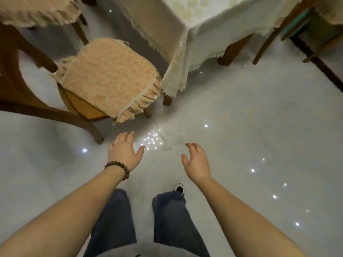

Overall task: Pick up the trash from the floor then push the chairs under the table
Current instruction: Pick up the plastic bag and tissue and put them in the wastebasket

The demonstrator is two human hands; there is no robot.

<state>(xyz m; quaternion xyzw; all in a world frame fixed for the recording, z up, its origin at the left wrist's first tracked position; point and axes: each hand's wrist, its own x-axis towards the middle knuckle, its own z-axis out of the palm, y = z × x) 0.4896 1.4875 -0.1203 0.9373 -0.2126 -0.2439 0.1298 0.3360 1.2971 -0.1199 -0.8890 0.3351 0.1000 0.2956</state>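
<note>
Both bare hands reach forward and down over the glossy pale grey tiled floor (259, 112). The left hand (124, 151), with a dark brown beaded bracelet (118, 168) on its wrist, has its fingers spread and relaxed and holds nothing. The right hand (196, 160) is likewise loose, fingers slightly curved, thumb apart, holding nothing. The two hands are apart, and between and just beyond them lies one crumpled piece of clear plastic trash (168, 137) on the floor, hard to make out against the tile's glare; neither hand touches it.

One wooden chair with a peach fringed seat cushion (109, 76) stands near the front left corner of the table, pulled out, its seat clear of the table edge. A second wooden chair (22, 13) with the same kind of cushion shows partly at the upper left. A third wooden chair (289, 21) shows partly at the upper right. One table covered by a cream lace-edged tablecloth (185, 34) stands beyond, its cloth corner hanging down beside the nearest chair.

Two legs in dark blue jeans (167, 219) and one white and black shoe (179, 188) show below.
</note>
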